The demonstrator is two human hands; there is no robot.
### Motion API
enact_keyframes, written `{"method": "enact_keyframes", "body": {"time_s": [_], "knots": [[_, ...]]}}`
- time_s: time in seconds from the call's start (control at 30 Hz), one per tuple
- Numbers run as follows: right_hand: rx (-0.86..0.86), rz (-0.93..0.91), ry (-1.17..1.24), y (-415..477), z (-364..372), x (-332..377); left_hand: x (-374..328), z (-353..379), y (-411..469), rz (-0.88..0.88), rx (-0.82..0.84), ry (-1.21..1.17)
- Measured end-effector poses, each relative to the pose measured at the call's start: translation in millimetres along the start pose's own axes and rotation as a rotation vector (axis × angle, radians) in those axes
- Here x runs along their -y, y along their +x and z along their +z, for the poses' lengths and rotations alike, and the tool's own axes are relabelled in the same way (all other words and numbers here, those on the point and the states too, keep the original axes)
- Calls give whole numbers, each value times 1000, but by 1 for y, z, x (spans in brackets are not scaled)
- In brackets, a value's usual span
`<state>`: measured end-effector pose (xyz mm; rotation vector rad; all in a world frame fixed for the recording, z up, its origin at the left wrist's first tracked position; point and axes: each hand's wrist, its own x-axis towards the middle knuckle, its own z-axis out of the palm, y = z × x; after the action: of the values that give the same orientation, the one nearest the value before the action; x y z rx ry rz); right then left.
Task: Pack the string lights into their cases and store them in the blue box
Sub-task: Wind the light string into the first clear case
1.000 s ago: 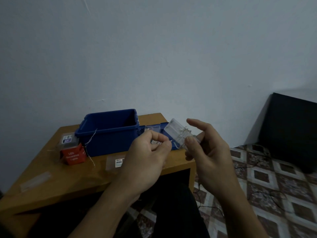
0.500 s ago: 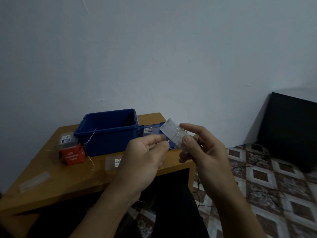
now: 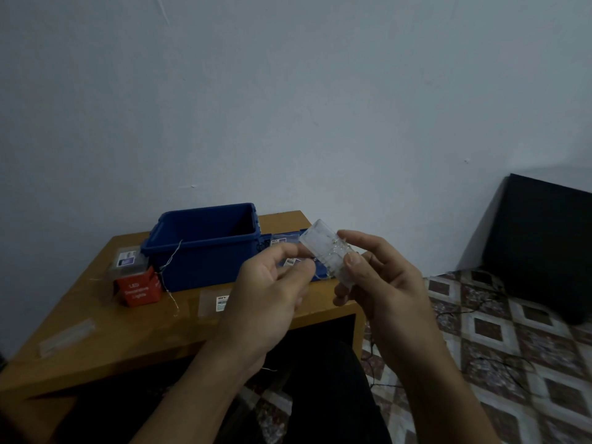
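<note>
My right hand [image 3: 384, 283] grips a small clear plastic case [image 3: 315, 240], thumb pressed on its front and fingers curled behind, holding it tilted with its closed end up and away from me. A silvery wire string light [image 3: 334, 253] sits coiled inside it. My left hand [image 3: 272, 293] is just beside the case's lower end, thumb and forefinger pinched narrow on what I take to be the wire's loose tail, though it is too fine to be sure.

The risk is that the springy coil creeps back out of the case, or the tail kinks and snags if I push it crookedly.

Beyond my hands, the open blue plastic box [image 3: 205, 267] stands on the brown wooden table [image 3: 128, 331]. I cannot see its floor, and one stray wire [image 3: 171, 261] hangs over its front wall. Left of it are a red cardboard carton [image 3: 139, 290] and another clear case [image 3: 126, 262].
</note>
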<state>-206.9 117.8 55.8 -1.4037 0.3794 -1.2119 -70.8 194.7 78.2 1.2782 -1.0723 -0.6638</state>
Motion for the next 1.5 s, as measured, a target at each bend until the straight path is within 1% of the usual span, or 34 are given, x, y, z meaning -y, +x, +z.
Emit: {"method": "enact_keyframes", "body": {"time_s": [0.1, 0.33, 0.43, 0.6, 0.8, 0.93, 1.1, 1.2, 1.3, 1.43, 1.5], "knots": [[15, 44, 50, 0, -1, 1, 2, -1, 2, -8, 19, 3], [101, 158, 240, 3, -10, 4, 4, -9, 8, -101, 154, 101], [160, 158, 255, 4, -13, 5, 7, -13, 10, -125, 215, 158], [236, 180, 267, 2, -18, 7, 10, -20, 13, -130, 311, 175], [300, 191, 286, 2, -20, 6, 8, -26, 16, -94, 307, 247], [275, 204, 298, 3, -21, 6, 5, -27, 17, -116, 294, 297], [301, 167, 215, 2, -25, 2, 2, -30, 26, -104, 244, 532], [346, 147, 115, 1, -26, 3, -3, -34, 34, -144, 242, 535], [368, 153, 1, 0, -27, 5, -10, -38, 41, -179, 285, 514], [444, 153, -165, -1, -29, 5, -22, -37, 44, -139, 312, 589], [478, 144, -288, -1, -28, 5, -27, -36, 45, -123, 317, 613]]}}
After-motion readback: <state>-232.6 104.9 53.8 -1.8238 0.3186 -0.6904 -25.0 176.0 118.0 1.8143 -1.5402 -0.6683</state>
